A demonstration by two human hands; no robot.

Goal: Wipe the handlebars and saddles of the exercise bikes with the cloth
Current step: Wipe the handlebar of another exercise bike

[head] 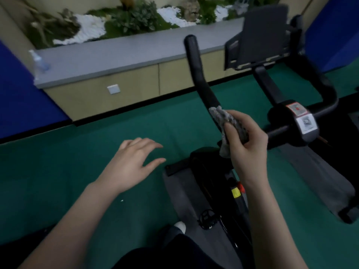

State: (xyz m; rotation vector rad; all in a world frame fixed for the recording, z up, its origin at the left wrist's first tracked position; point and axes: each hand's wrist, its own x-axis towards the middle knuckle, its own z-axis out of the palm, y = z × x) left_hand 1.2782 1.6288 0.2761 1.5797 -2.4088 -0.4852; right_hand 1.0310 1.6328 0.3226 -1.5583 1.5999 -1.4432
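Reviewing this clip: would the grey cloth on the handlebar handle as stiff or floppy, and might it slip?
Probably floppy: the cloth bunches round the handlebar and a corner droops below the right hand. Likely light, since a thumb and fingers alone hold it. Its nubbly surface suggests it grips rather than slides.

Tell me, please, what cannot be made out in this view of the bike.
Head view:
1. Saddle: outside the frame.
2. Handlebar where the right hand holds the cloth: covered by both.
3. Stem labels: print blurred, unreadable.
4. Bottle on the ledge: motion-blurred, contents unclear.
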